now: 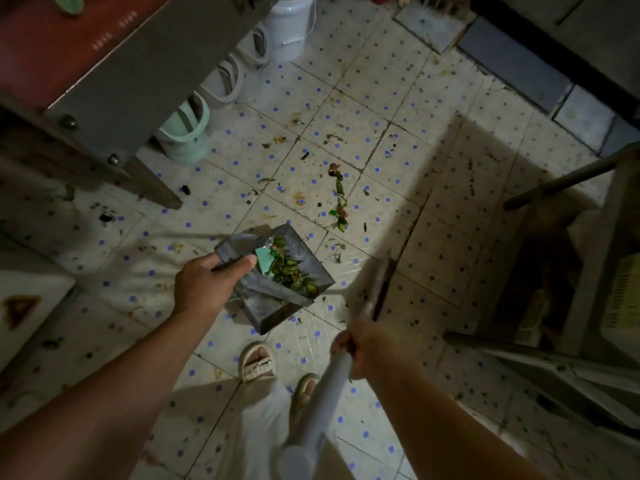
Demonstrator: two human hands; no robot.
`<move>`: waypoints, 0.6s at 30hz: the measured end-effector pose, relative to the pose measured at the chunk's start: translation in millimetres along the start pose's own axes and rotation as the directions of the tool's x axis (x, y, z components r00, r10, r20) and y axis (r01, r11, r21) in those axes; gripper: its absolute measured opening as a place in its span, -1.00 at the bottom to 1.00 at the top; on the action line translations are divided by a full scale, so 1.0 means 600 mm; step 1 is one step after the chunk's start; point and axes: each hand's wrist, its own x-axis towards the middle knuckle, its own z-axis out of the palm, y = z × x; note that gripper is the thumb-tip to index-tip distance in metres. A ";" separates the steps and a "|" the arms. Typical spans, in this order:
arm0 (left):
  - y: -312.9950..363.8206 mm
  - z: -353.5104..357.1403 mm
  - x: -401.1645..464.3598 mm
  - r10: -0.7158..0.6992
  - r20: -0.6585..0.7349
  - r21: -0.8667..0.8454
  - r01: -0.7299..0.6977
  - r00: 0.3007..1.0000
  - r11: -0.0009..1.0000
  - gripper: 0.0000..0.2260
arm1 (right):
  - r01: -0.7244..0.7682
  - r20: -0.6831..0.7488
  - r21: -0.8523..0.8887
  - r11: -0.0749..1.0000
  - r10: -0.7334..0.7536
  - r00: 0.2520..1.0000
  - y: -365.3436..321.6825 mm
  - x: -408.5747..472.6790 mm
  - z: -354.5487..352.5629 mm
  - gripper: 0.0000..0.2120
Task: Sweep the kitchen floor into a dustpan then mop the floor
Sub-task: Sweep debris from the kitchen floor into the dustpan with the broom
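Presently left hand (204,285) grips dustpan (277,282) tilted, keeping scraps (291,271) in; right hand (367,348) clasps blurred, probably broom, handle (332,386).

Dustpan (277,282) left of broom handle (332,382), scraps (289,271) in it (more ahead), buckets (291,26) far behind

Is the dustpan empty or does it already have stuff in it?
Not empty. The dustpan, gripped by the left hand, holds green vegetable scraps and a teal piece.
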 end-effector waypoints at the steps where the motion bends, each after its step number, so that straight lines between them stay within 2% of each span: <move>1: -0.002 -0.004 -0.002 0.001 -0.009 0.005 -0.001 1.000 1.000 -0.73 | 0.000 0.013 0.037 0.999 0.000 1.000 0.003 0.000 0.025 -0.67; 4: -0.008 -0.020 -0.004 -0.007 -0.024 0.006 0.008 1.000 1.000 -0.76 | 0.047 0.042 0.064 0.997 -0.050 0.998 -0.005 -0.014 0.075 -0.69; 7: -0.012 -0.032 -0.003 -0.023 -0.024 -0.023 0.023 0.999 0.999 -0.77 | 0.021 0.153 0.030 0.999 -0.025 0.988 -0.031 -0.032 0.079 -0.68; 14: 0.002 -0.050 0.011 -0.012 -0.020 0.012 0.012 1.000 1.000 -0.75 | 0.159 0.072 -0.007 0.987 -0.158 0.985 -0.081 -0.046 0.058 -0.67; 18: 0.024 -0.046 0.030 0.001 -0.014 0.011 -0.001 1.000 1.000 -0.76 | 0.210 -0.065 -0.192 0.959 -0.226 0.972 -0.121 -0.032 0.016 -0.69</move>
